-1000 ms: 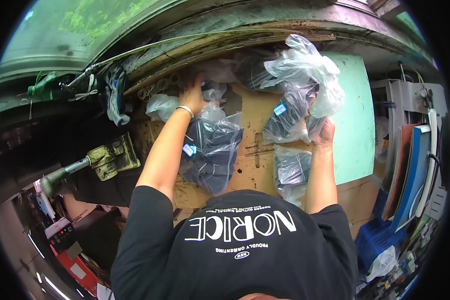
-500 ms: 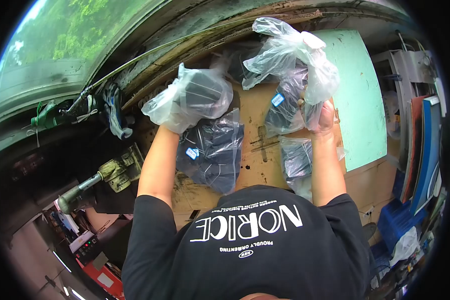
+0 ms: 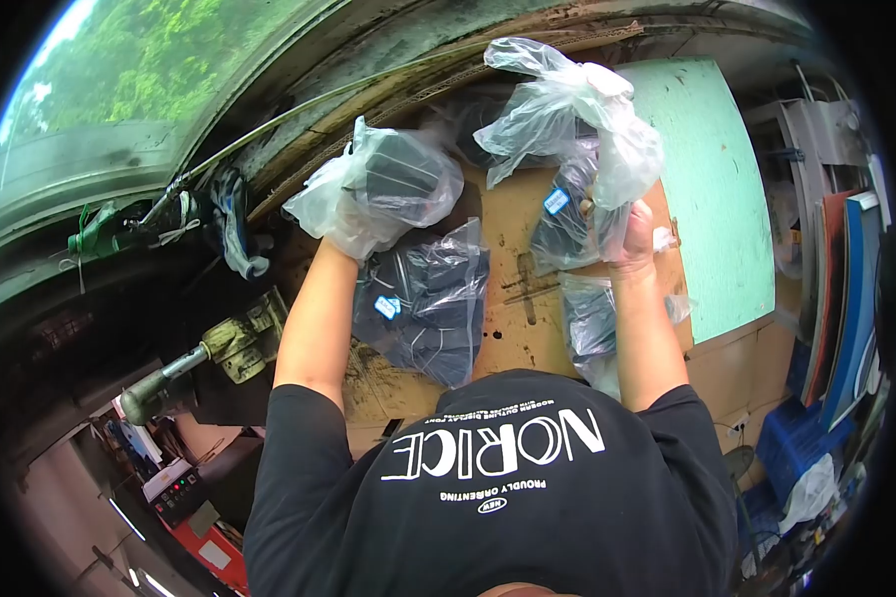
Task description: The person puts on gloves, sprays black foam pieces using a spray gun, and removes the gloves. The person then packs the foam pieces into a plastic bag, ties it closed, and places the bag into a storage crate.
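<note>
My left hand [image 3: 353, 214] is inside or behind a clear plastic bag [image 3: 404, 184] that holds a dark item; its fingers are hidden by the film. Nearer my body lies a bagged dark item [image 3: 423, 308] with a small blue-and-white label. My right hand [image 3: 635, 234] has its fingers closed at a crumpled clear bag [image 3: 622, 134]. Beside it is a dark bagged item [image 3: 563, 224], also labelled in blue and white. Partly under my right forearm rests another clear bag [image 3: 589, 313] with dark contents.
A brown cardboard surface [image 3: 513, 249] lies beneath the bags, with a pale green board [image 3: 722, 199] at its right. Gloves [image 3: 231, 224] hang at the left above a metal tool with a handle [image 3: 174, 373]. A blue crate [image 3: 801, 443] stands at the lower right.
My right hand and the crumpled bag at it have shifted slightly left. The bag over my left hand has changed shape a little, and the camera view has moved slightly.
</note>
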Demonstrator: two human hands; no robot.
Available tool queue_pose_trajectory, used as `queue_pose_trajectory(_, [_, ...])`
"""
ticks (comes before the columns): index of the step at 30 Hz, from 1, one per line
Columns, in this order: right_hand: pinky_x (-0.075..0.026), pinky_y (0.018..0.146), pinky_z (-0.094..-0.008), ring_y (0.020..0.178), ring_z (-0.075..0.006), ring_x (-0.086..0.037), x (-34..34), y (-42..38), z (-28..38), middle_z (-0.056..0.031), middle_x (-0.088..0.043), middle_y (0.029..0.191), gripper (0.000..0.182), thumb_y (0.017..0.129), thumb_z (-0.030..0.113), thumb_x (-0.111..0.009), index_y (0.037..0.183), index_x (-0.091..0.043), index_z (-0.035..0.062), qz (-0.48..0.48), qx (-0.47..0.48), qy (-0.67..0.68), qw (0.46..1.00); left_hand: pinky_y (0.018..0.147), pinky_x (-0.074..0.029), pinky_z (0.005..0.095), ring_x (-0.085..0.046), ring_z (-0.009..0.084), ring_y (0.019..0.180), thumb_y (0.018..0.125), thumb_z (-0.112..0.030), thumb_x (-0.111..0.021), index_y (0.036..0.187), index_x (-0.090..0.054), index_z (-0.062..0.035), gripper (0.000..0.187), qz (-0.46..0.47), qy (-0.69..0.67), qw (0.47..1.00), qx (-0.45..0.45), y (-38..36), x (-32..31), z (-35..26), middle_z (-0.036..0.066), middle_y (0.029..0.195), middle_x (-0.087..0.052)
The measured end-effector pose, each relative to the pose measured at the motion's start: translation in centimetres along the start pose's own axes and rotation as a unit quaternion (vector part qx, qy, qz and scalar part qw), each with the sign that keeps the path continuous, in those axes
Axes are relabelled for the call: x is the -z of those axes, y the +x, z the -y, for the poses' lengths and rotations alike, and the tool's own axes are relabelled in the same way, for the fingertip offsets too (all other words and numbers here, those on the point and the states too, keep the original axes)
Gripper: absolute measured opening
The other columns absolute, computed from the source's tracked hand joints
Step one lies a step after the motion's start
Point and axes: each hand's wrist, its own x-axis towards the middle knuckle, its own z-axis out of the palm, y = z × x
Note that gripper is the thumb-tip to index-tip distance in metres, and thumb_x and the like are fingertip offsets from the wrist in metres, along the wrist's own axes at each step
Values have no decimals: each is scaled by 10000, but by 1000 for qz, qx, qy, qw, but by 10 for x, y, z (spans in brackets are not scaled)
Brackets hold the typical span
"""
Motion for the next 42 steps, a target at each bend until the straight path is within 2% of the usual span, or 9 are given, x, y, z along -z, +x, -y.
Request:
queue_pose_trajectory(6, [-458,916,-365,992,-206,-589,-52,17,-49,-92,-592,1118,311,916,99,-418,1211,-471,20,-88,-1,15,996,945,-389,356,-537,236,1048,800,-271,-605,1181,-528,-124,416,19,40,999,25,9,19,-13,70,1136,-574])
queue_pose_trajectory(13, [-361,931,-319,1173,-174,-452,-40,30,-92,-57,-512,1250,476,875,180,-536,1312,-387,61,-195,-143,-370,897,960,-385,374,-525,255,1074,790,-281,-607,1211,-500,-105,469,-9,30,999,44,-7,31,-3,88,1171,-553])
queue_pose_trajectory(19, [-366,967,-330,1225,-211,-417,-50,29,-88,-155,-395,1372,721,843,204,-582,1395,-188,-41,-173,-129,-446,868,972,-381,390,-515,272,1096,782,-290,-610,1237,-477,-88,516,-91,-139,982,92,-20,63,3,103,1200,-535])
queue_pose_trajectory(23, [-370,979,-332,1258,-237,-388,-46,24,-86,-197,-331,1411,857,833,228,-602,1417,-50,-70,-175,-143,-448,865,980,-378,400,-508,283,1111,776,-296,-611,1254,-461,-77,547,-164,-416,882,147,-40,107,17,113,1220,-523])
queue_pose_trajectory(26, [-380,977,-342,1231,-244,-420,-32,20,-94,-193,-396,1360,773,830,214,-612,1406,-171,-54,-182,-75,-507,839,986,-376,408,-502,292,1123,772,-300,-613,1267,-449,-69,571,-171,-603,766,139,-57,127,21,120,1235,-514])
queue_pose_trajectory(31, [-411,943,-403,1065,-360,-522,-80,-11,-110,-207,-534,1149,513,705,196,-693,1140,-515,-11,10,261,-759,597,996,-373,421,-494,306,1141,764,-307,-614,1288,-430,-55,610,-145,-784,594,105,-66,117,9,133,1260,-499])
queue_pose_trajectory(35, [-394,925,-392,1078,-307,-517,-130,-44,-156,-149,-541,1169,613,650,302,-777,1142,-536,28,258,224,-723,600,1004,-371,431,-487,317,1156,759,-313,-616,1306,-414,-44,642,-133,-848,502,103,-71,83,-10,143,1280,-487])
queue_pose_trajectory(40, [-479,804,-390,1025,-360,-540,-145,-42,-186,-192,-426,1276,754,668,159,-736,1300,-346,25,56,189,-680,706,1014,-367,444,-478,331,1175,752,-321,-618,1327,-394,-31,682,-176,-876,435,115,-91,33,-18,155,1304,-472])
queue_pose_trajectory(42, [-486,786,-389,988,-358,-560,-136,-27,-189,-192,-475,1239,674,695,137,-687,1291,-387,42,112,171,-730,652,1047,-340,449,-454,321,1214,750,-331,-624,1356,-324,24,764,-223,-866,433,111,-101,10,-11,184,1347,-427])
